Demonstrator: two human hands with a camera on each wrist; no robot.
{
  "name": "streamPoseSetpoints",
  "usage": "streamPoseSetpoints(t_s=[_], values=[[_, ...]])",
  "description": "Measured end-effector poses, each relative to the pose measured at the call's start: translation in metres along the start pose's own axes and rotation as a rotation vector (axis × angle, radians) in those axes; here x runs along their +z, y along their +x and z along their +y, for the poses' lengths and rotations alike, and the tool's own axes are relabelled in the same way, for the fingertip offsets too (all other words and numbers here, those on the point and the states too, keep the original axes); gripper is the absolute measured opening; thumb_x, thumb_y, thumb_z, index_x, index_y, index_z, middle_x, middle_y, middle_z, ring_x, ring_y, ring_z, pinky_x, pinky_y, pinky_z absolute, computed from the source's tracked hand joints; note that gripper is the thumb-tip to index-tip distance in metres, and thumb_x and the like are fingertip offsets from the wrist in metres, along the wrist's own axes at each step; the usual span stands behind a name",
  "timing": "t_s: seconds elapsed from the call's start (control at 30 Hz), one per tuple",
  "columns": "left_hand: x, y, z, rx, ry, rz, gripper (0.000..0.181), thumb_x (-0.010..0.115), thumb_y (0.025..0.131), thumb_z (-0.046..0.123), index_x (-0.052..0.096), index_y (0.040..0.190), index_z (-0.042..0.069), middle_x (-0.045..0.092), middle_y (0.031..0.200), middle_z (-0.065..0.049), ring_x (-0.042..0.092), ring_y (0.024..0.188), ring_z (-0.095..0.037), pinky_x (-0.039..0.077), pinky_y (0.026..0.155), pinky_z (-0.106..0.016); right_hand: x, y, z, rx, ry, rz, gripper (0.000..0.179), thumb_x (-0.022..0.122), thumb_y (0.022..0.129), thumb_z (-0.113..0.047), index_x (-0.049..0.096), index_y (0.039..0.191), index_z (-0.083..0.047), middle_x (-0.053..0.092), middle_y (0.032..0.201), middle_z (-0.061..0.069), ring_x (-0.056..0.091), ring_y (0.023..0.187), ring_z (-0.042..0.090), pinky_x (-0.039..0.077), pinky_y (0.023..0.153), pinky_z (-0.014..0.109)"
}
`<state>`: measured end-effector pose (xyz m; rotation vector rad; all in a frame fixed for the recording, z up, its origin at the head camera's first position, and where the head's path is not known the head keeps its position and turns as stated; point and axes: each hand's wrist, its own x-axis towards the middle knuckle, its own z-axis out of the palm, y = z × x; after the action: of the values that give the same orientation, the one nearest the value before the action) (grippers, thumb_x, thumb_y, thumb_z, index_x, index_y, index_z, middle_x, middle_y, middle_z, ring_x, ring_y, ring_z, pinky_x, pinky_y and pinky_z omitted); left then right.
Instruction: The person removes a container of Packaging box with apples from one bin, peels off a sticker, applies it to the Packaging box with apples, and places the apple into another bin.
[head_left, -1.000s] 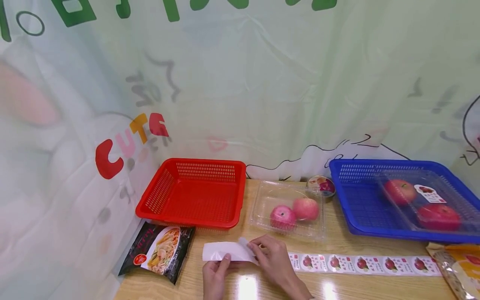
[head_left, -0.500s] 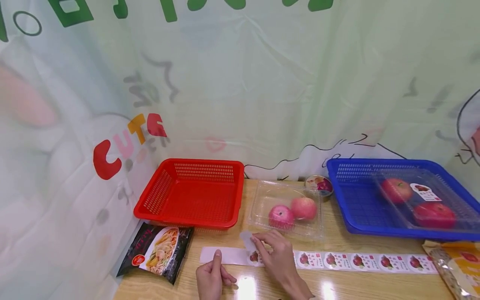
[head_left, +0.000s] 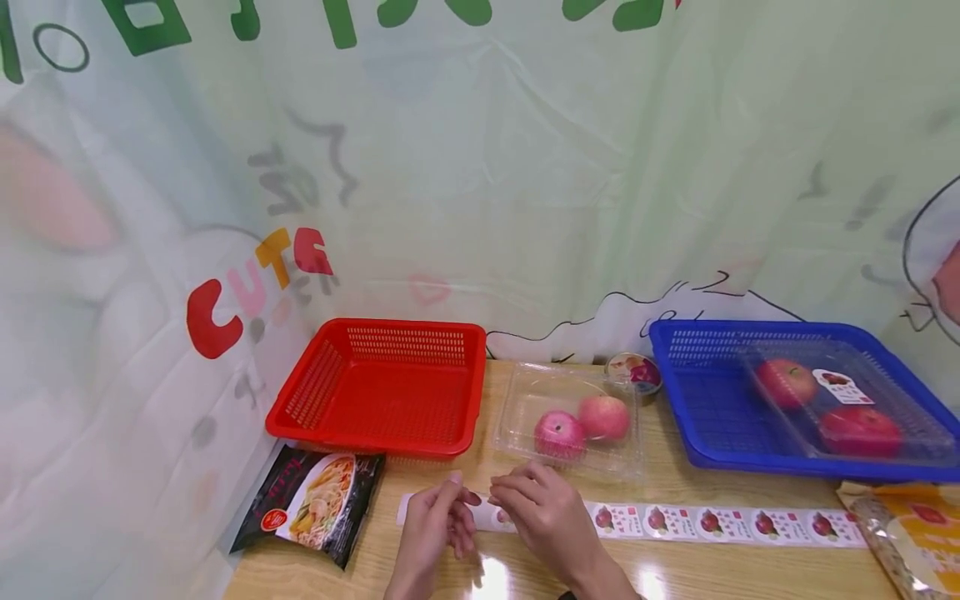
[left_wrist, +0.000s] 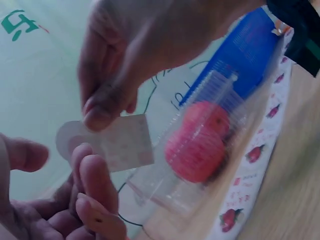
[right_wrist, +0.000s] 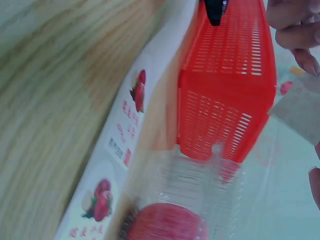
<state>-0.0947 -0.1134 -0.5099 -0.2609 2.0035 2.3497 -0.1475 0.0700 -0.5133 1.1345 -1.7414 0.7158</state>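
My right hand (head_left: 551, 517) pinches a peeled pale sticker (left_wrist: 132, 142) between thumb and fingers, with its back toward the left wrist camera. Close beside it, my left hand (head_left: 431, 529) is raised, thumb apart from loosely bent fingers. The left fingertips overlap the sticker in the left wrist view; whether they touch it I cannot tell. Under both hands runs a strip of apple-printed labels (head_left: 712, 523) on the table. Just beyond the hands stands a clear plastic box (head_left: 525, 408) holding a wrapped pink apple (head_left: 558, 435) and another apple (head_left: 604, 417).
A red basket (head_left: 397, 408) stands at back left, with a black noodle packet (head_left: 322, 508) in front. The blue basket (head_left: 705, 392) at right holds a labelled clear box of apples (head_left: 862, 429). A round tin (head_left: 633, 371) and an orange bag (head_left: 922, 542) lie nearby.
The right hand has peeled the sticker off the strip and lifted it. The left hand has let go of the strip and risen toward the right hand; the strip lies flat.
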Motion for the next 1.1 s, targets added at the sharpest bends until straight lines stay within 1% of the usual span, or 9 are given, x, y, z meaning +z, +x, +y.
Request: streamPoseSetpoints(t_s=[0.23, 0.37, 0.43, 0.5, 0.6, 0.67, 0.77, 0.9, 1.1], values=[[-0.002, 0.003, 0.007, -0.041, 0.039, -0.119, 0.019, 0.065, 0.103, 0.017, 0.065, 0.094, 0.0, 0.062, 0.066, 0.003, 0.057, 0.049, -0.007, 0.044, 0.045, -0.017, -0.009, 0.0, -0.003, 0.009, 0.003, -0.023, 0.033, 0.058, 0.111, -0.025, 0.083, 0.095, -0.01, 0.08, 0.092, -0.001, 0.069, 0.083, 0.016, 0.059, 0.074, 0.029], [-0.003, 0.005, 0.012, -0.032, 0.069, -0.194, 0.015, 0.064, 0.103, 0.014, 0.063, 0.096, 0.001, 0.063, 0.066, 0.002, 0.058, 0.05, -0.007, 0.045, 0.045, -0.018, -0.016, -0.002, 0.0, 0.148, 0.115, 0.007, 0.022, 0.069, 0.104, -0.025, 0.082, 0.102, -0.008, 0.081, 0.1, 0.003, 0.071, 0.09, 0.019, 0.058, 0.085, 0.027], [-0.004, 0.008, 0.017, -0.013, 0.096, -0.228, 0.015, 0.063, 0.104, 0.012, 0.063, 0.099, -0.002, 0.063, 0.066, 0.002, 0.059, 0.049, -0.007, 0.046, 0.046, -0.018, -0.022, -0.001, 0.002, 0.302, 0.166, 0.022, 0.016, 0.077, 0.098, -0.019, 0.081, 0.107, -0.007, 0.081, 0.105, 0.004, 0.072, 0.094, 0.019, 0.056, 0.09, 0.024], [-0.004, 0.012, 0.024, 0.006, 0.126, -0.262, 0.018, 0.062, 0.104, 0.012, 0.063, 0.101, -0.005, 0.063, 0.065, 0.002, 0.059, 0.049, -0.007, 0.046, 0.046, -0.018, -0.03, 0.0, 0.005, 0.536, 0.241, -0.012, 0.019, 0.081, 0.094, -0.014, 0.081, 0.112, -0.008, 0.081, 0.104, 0.003, 0.072, 0.091, 0.015, 0.058, 0.083, 0.018], [-0.004, 0.021, 0.035, 0.034, 0.172, -0.315, 0.021, 0.06, 0.106, 0.012, 0.061, 0.101, -0.009, 0.062, 0.064, 0.001, 0.059, 0.048, -0.007, 0.046, 0.045, -0.018, -0.041, 0.004, 0.012, 0.926, 0.409, -0.139, 0.021, 0.077, 0.098, -0.017, 0.079, 0.117, -0.008, 0.081, 0.105, 0.003, 0.072, 0.089, 0.009, 0.059, 0.072, 0.021], [-0.002, 0.027, 0.043, 0.051, 0.215, -0.355, 0.024, 0.06, 0.107, 0.013, 0.061, 0.1, -0.01, 0.062, 0.064, 0.0, 0.059, 0.048, -0.008, 0.046, 0.045, -0.019, -0.048, 0.006, 0.017, 1.136, 0.579, -0.244, 0.027, 0.069, 0.105, -0.022, 0.076, 0.122, -0.004, 0.081, 0.107, 0.009, 0.071, 0.088, 0.008, 0.059, 0.067, 0.024], [0.003, 0.036, 0.053, 0.077, 0.287, -0.419, 0.024, 0.06, 0.107, 0.012, 0.061, 0.1, -0.011, 0.061, 0.064, 0.0, 0.058, 0.049, -0.009, 0.046, 0.044, -0.019, -0.055, 0.007, 0.026, 1.306, 0.787, -0.352, 0.037, 0.061, 0.109, -0.025, 0.07, 0.127, 0.006, 0.08, 0.108, 0.015, 0.067, 0.087, 0.009, 0.057, 0.069, 0.025], [0.01, 0.048, 0.066, 0.1, 0.38, -0.487, 0.022, 0.061, 0.106, 0.012, 0.063, 0.099, -0.009, 0.059, 0.063, -0.001, 0.058, 0.049, -0.009, 0.047, 0.045, -0.019, -0.061, 0.008, 0.034, 1.363, 0.884, -0.342, 0.035, 0.064, 0.107, -0.021, 0.067, 0.121, 0.012, 0.077, 0.09, 0.001, 0.057, 0.072, 0.006, 0.047, 0.062, 0.019], [0.024, 0.069, 0.082, 0.114, 0.519, -0.521, 0.021, 0.062, 0.106, 0.012, 0.065, 0.093, -0.004, 0.06, 0.061, -0.003, 0.057, 0.047, -0.011, 0.048, 0.045, -0.02, -0.069, 0.016, 0.046, 1.347, 0.777, -0.283, 0.027, 0.069, 0.103, -0.015, 0.069, 0.106, 0.012, 0.067, 0.073, -0.006, 0.054, 0.065, 0.006, 0.041, 0.058, 0.018]])
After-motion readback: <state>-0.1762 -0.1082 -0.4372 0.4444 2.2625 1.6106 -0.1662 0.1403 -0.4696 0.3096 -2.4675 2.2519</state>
